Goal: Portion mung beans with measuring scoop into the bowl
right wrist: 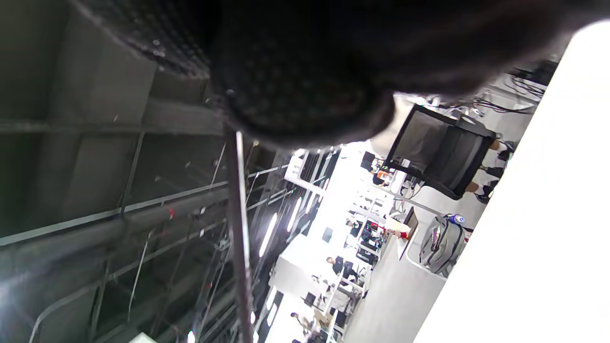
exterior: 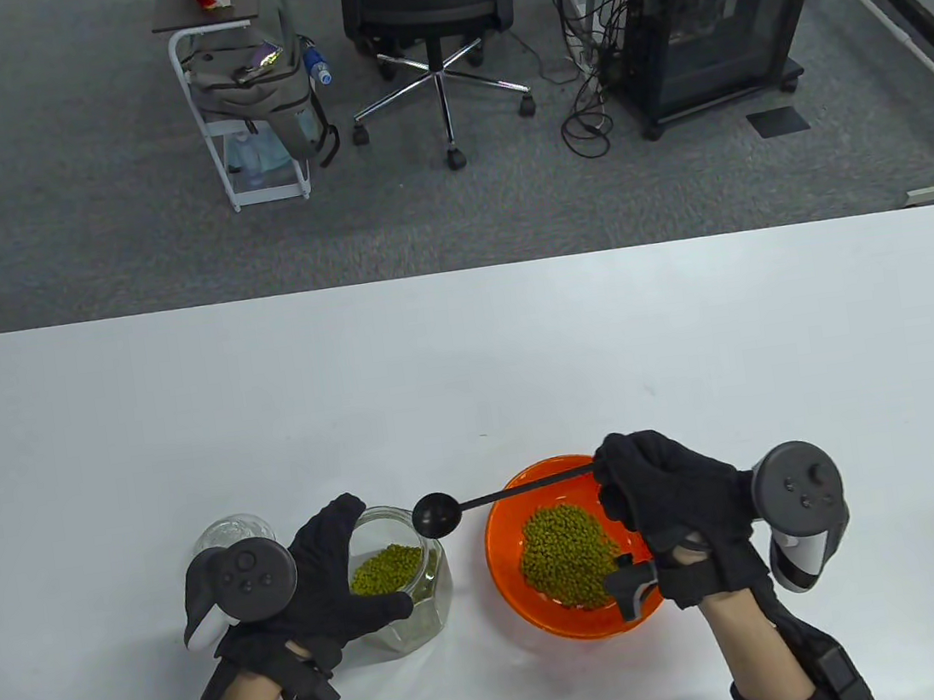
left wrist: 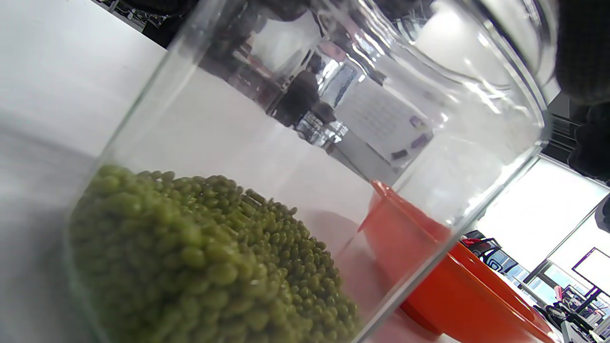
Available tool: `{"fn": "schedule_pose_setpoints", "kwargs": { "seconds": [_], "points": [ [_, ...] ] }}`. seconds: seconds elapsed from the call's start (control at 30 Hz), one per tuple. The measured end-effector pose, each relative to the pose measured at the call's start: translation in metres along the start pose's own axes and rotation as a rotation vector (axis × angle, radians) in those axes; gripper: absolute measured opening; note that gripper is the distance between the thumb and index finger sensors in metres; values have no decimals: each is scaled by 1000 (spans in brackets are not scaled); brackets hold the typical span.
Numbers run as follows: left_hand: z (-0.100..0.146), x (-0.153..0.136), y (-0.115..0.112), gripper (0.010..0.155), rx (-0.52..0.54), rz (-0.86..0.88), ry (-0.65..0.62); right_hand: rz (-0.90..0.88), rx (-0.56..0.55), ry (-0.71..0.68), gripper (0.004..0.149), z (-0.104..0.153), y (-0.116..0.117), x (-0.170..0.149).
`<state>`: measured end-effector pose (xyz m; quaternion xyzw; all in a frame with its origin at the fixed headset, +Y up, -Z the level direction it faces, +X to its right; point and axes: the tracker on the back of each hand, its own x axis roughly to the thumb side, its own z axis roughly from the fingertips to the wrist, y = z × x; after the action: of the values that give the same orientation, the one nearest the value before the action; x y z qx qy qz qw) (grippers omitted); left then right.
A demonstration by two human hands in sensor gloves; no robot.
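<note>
From above, the left hand (exterior: 326, 588) wraps its grip around the glass jar (exterior: 399, 582), fingers and thumb curled on either side of it, holding it on the white table (exterior: 469, 367). A layer of mung beans (exterior: 386, 570) sits at the jar's bottom. Just to the right stands the orange bowl (exterior: 508, 534), a heap of beans (exterior: 567, 556) already in it. The right hand (exterior: 668, 508) pinches the far end of the black measuring scoop (exterior: 437, 515); its handle crosses the bowl's far rim and its round cup hangs between bowl and jar, looking dark inside. A clear glass lid (exterior: 233, 533) lies behind the left hand.

At the left wrist, the jar (left wrist: 333, 143) fills the picture, beans (left wrist: 205, 267) piled low against the glass, the orange bowl (left wrist: 457, 290) showing through and beyond it.

At the right wrist, the gloved fingers (right wrist: 305, 76) crowd the top, and the thin scoop handle (right wrist: 240, 238) runs down from them; the cup is out of the picture. The table edge (right wrist: 548, 214) shows at the right.
</note>
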<state>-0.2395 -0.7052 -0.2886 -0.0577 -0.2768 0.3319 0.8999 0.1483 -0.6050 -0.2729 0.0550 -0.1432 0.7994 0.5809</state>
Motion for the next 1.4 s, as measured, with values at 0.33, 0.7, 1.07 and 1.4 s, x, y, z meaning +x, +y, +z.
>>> {"fn": "schedule_pose_setpoints", "kwargs": {
  "seconds": [0.33, 0.7, 1.07, 1.4],
  "points": [
    [0, 0, 0, 125, 1, 1, 0, 279, 102, -97, 43, -6, 80, 29],
    [0, 0, 0, 125, 0, 0, 0, 637, 116, -324, 43, 11, 148, 49],
    [0, 0, 0, 125, 0, -1, 0, 601, 248, -393, 44, 23, 176, 41],
    [0, -1, 0, 125, -1, -2, 0, 339, 389, -177, 45, 12, 170, 22]
  ]
}}
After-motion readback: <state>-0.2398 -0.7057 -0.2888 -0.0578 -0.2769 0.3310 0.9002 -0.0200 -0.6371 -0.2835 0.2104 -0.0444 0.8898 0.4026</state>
